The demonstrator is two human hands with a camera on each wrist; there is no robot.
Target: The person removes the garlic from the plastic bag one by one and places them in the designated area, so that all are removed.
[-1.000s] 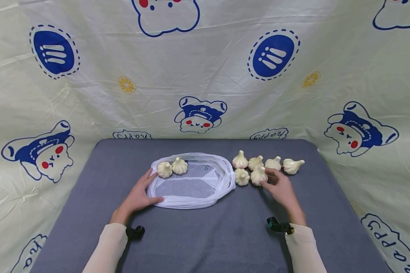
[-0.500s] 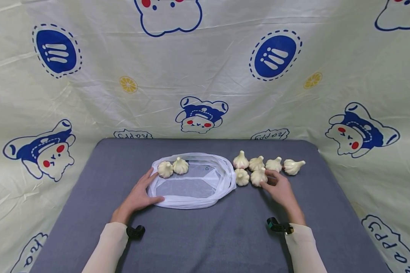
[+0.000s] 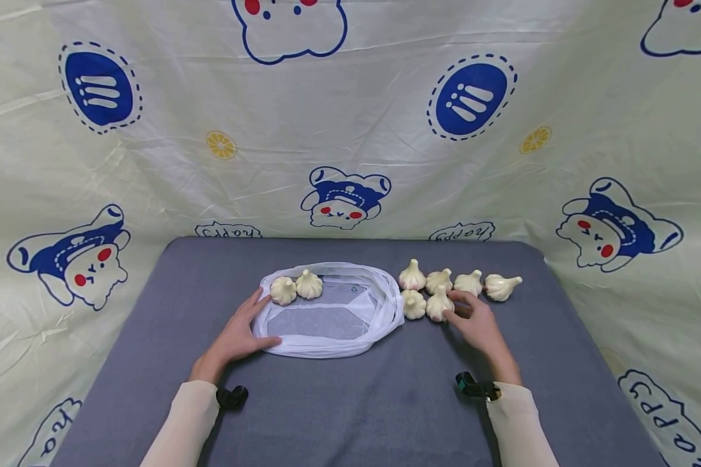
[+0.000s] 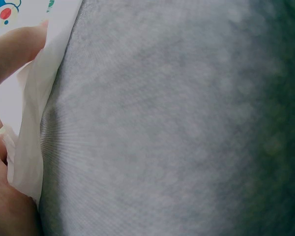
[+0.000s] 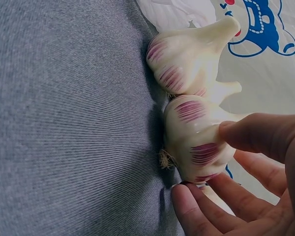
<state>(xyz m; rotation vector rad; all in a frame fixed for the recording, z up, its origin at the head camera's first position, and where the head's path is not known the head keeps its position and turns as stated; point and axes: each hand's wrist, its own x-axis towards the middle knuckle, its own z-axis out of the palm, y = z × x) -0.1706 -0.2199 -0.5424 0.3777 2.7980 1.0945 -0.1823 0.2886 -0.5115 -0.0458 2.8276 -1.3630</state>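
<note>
A white plastic bag [image 3: 327, 348] lies spread open on the grey table, its mouth rolled into a loose oval rim. My left hand [image 3: 239, 331] holds the bag's left end, thumb over the near rim; the left wrist view shows the thumb [image 4: 19, 51] against the white film. Two garlic bulbs [image 3: 309, 285] sit at the bag's back left. Right of the bag, my right hand [image 3: 479, 321] pinches a garlic bulb [image 3: 440, 305] between thumb and fingers. In the right wrist view this bulb [image 5: 194, 128] has purple streaks and roots near the cloth.
Beside the held bulb is another garlic bulb [image 3: 413, 305], close to the bag's right rim. Several more, such as the garlic bulb [image 3: 502, 287] at the far right, form a row behind. A printed curtain [image 3: 350, 130] hangs behind the grey table [image 3: 350, 408].
The right hand has shifted slightly left, and the pinched garlic bulb has moved with it toward the neighbouring bulb. The left hand and the bag stay in place.
</note>
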